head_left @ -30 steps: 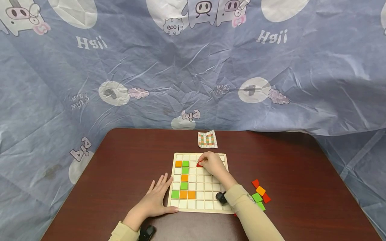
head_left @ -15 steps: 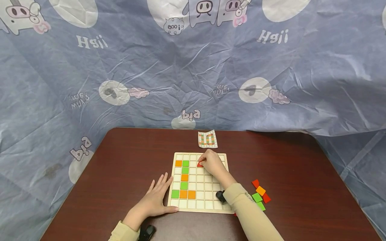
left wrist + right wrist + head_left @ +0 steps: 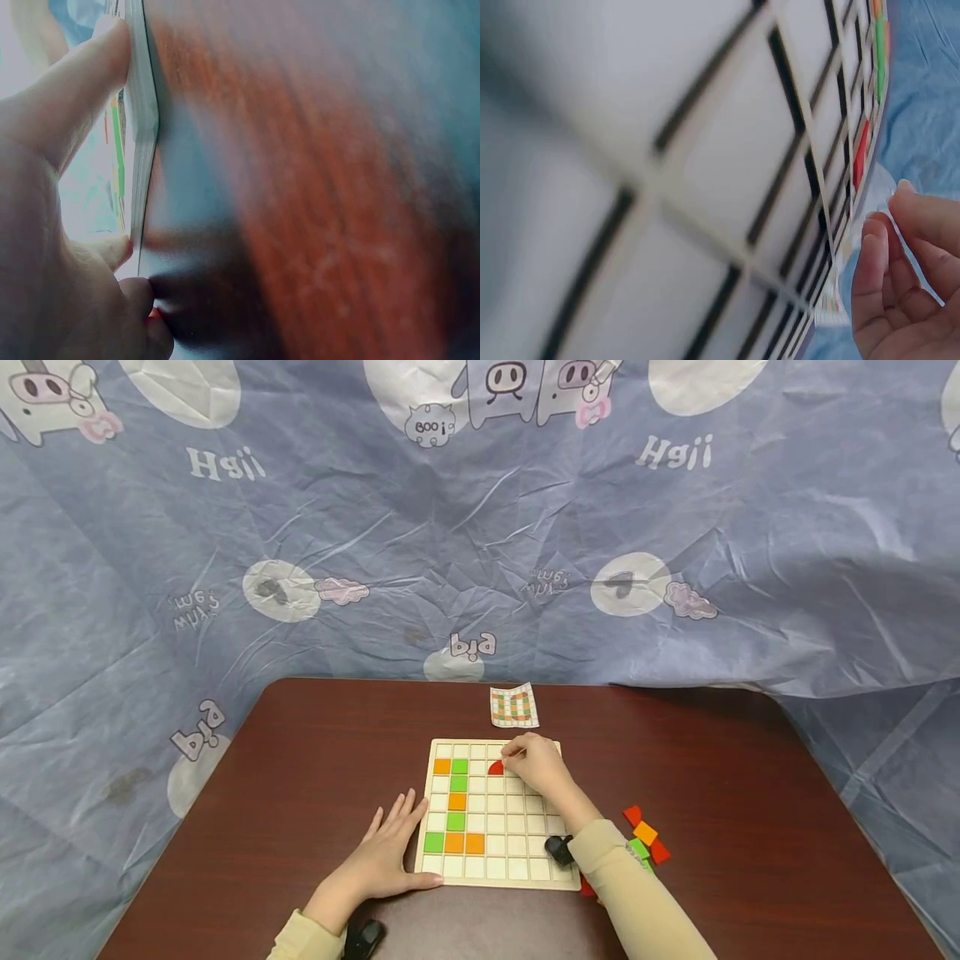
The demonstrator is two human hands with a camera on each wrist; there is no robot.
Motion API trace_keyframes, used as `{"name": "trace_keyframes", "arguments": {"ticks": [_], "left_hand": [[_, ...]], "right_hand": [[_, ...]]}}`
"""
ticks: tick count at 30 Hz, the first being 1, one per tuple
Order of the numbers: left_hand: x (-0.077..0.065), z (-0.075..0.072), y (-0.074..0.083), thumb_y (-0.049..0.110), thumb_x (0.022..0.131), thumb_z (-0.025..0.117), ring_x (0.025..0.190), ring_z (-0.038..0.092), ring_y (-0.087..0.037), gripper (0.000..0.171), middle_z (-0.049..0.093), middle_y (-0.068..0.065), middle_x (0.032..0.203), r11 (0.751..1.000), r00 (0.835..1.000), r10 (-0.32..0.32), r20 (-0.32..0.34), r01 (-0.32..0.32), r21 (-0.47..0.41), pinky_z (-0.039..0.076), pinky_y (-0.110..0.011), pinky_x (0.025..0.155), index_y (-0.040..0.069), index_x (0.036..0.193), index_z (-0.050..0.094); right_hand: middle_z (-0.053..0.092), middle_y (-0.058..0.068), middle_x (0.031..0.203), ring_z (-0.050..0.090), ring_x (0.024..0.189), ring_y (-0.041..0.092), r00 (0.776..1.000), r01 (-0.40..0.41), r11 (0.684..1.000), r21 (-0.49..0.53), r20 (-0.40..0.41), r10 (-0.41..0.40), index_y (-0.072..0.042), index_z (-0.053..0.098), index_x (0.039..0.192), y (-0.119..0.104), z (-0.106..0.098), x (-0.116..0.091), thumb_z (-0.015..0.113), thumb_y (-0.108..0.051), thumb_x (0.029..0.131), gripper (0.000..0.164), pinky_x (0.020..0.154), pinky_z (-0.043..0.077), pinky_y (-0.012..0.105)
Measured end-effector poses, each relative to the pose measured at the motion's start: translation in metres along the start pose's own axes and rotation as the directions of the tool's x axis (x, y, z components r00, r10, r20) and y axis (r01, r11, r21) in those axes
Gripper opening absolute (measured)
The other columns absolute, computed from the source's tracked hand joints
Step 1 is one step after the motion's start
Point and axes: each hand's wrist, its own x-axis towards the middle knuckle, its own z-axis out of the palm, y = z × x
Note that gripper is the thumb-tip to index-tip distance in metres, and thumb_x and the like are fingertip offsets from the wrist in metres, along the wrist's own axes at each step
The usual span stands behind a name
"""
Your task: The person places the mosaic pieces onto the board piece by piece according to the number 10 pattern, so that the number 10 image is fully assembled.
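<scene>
On the table lies a wooden grid board (image 3: 510,884) with green and orange square tiles in its left columns. A red quarter-circle tile (image 3: 496,767) sits in a cell of the second row; the right wrist view also shows this red tile (image 3: 861,154). Just right of it is my right hand (image 3: 542,767), fingers loosely bent. In the right wrist view my right hand (image 3: 911,281) has nothing between thumb and fingers. My left hand (image 3: 384,853) rests with spread fingers along the board's left edge, thumb at the near corner. The left wrist view shows its fingers against the board's side (image 3: 140,112).
A small paper pattern card (image 3: 514,706) lies beyond the board. Right of the board, partly behind the sleeve, are loose tiles, among them an orange tile (image 3: 646,833) and a green tile (image 3: 638,848). Another red tile (image 3: 587,887) lies by the near right corner.
My right hand has let go of the red quarter-circle tile and moved slightly right; the tile stays in its cell. My left hand keeps its place at the board.
</scene>
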Motion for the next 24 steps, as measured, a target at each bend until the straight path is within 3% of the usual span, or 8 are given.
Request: {"name": "trace_keyframes", "arguments": {"ticks": [5, 11, 18, 24], "left_hand": [[0.0, 0.003, -0.004, 0.062, 0.073, 0.077, 0.153, 0.011, -0.036, 0.114, 0.011, -0.017, 0.165, 1.0, 1.0, 0.02, -0.022, -0.02, -0.012, 0.008, -0.063, 0.119, 0.008, 0.157, 0.022], [0.0, 0.0, 0.002, 0.061, 0.074, 0.077, 0.153, 0.013, -0.037, 0.113, 0.014, -0.02, 0.164, 1.0, 1.0, 0.008, -0.005, -0.008, 0.014, 0.01, -0.064, 0.12, 0.006, 0.157, 0.024], [0.001, -0.002, 0.002, 0.062, 0.075, 0.076, 0.153, 0.01, -0.035, 0.113, 0.01, -0.018, 0.165, 1.0, 1.0, -0.003, 0.012, 0.003, 0.014, 0.008, -0.063, 0.12, 0.008, 0.158, 0.021], [0.001, -0.002, 0.002, 0.061, 0.075, 0.076, 0.153, 0.009, -0.036, 0.113, 0.009, -0.018, 0.165, 1.0, 1.0, -0.004, 0.016, 0.004, 0.007, 0.007, -0.063, 0.12, 0.008, 0.158, 0.021]], "right_hand": [[0.072, 0.006, 0.099, 0.066, 0.083, 0.018, 0.999, -0.037, 0.998, 0.052, -0.018, 0.038, -0.007, 0.075, 0.104, 0.013, -0.02, -0.004, 0.07, -0.015, 0.091, 0.016, 0.071, 0.055, 0.033], [0.075, 0.01, 0.103, 0.069, 0.089, 0.023, 0.997, -0.077, 0.993, 0.086, -0.013, 0.079, -0.006, 0.074, 0.108, 0.036, -0.045, -0.014, 0.068, -0.019, 0.094, 0.02, 0.074, 0.057, 0.035], [0.073, 0.014, 0.11, 0.067, 0.093, 0.025, 0.994, -0.104, 0.992, 0.075, -0.002, 0.105, -0.005, 0.072, 0.114, 0.068, -0.075, -0.031, 0.065, -0.023, 0.096, 0.026, 0.079, 0.056, 0.037], [0.072, 0.015, 0.109, 0.066, 0.091, 0.022, 0.991, -0.133, 0.989, 0.059, 0.004, 0.133, -0.003, 0.071, 0.115, 0.094, -0.095, -0.049, 0.065, -0.024, 0.096, 0.029, 0.077, 0.054, 0.031]]}}
